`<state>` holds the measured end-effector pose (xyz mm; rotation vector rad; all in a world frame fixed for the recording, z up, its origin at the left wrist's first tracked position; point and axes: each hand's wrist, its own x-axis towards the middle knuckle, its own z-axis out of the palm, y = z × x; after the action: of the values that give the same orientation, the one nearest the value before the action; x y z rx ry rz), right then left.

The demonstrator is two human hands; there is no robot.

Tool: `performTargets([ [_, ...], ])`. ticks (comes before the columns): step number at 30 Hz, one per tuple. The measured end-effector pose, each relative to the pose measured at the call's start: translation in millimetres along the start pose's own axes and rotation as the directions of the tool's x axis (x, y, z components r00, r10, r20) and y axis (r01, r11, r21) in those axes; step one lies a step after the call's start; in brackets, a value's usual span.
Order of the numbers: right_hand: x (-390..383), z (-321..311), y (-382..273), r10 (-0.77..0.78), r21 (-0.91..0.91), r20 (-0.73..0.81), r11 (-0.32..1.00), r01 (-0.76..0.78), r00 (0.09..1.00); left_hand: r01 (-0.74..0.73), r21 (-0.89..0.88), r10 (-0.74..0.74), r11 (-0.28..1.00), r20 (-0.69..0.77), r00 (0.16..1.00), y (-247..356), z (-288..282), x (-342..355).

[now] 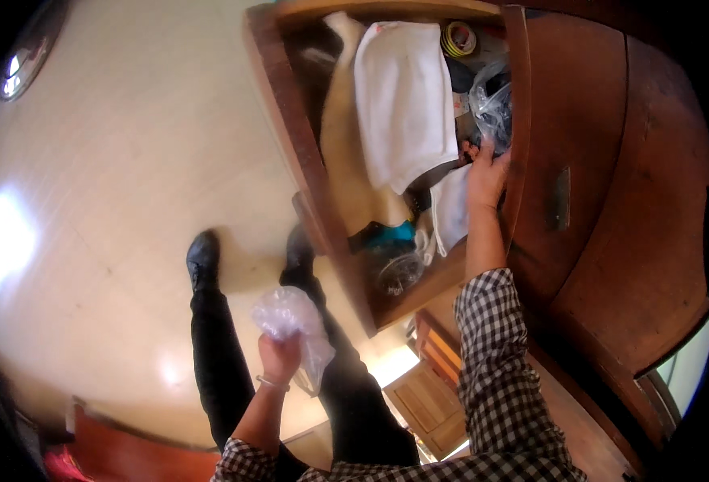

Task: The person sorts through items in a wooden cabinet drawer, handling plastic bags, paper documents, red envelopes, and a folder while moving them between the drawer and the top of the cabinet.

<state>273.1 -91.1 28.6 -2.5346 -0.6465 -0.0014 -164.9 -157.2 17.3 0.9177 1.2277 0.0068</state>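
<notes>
My left hand [280, 357] is closed around a crumpled, translucent plastic bag [288, 312], held low in front of my legs. My right hand [487, 177] reaches into an open wooden drawer [278, 96], along its right side. Its fingers look apart, at the lower end of a clear plastic bag [493, 104] with dark contents; the fingertips are partly hidden among the things there. Left of this hand lies a large white folded cloth [407, 96]. Beside the wrist is a smaller white cloth [449, 209].
The drawer also holds a yellow-and-black tape roll [458, 38], a teal item [391, 234] and a clear crinkled bundle [401, 273]. A dark wooden cabinet [579, 104] stands right of it. Pale floor [129, 145] spreads to the left, and a red-orange surface [137, 446] lies lower left.
</notes>
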Motion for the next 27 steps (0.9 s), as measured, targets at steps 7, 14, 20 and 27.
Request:
performTargets([
  [7, 38, 13, 8, -0.034, 0.063, 0.022, 0.998, 0.032, 0.999, 0.026, -0.064, -0.026, 0.998, 0.003, 1.000, -8, 9, -3],
  [14, -34, 3, -48, -0.136, -0.211, 0.039, 0.967, 0.142, 0.990, 0.009, -0.066, -0.013, 0.998, -0.059, 0.998, -16, 2, -2],
  [20, -62, 10, -72, -0.409, 0.024, 0.206, 0.910, 0.413, 0.889, -0.054, 0.006, 0.054, 0.999, -0.038, 0.998, 0, 15, -2],
  [27, -84, 35, -116, 0.091, 0.241, 0.311, 0.955, -0.171, 0.946, 0.094, -0.009, -0.094, 0.996, -0.023, 0.995, 10, 14, -3],
])
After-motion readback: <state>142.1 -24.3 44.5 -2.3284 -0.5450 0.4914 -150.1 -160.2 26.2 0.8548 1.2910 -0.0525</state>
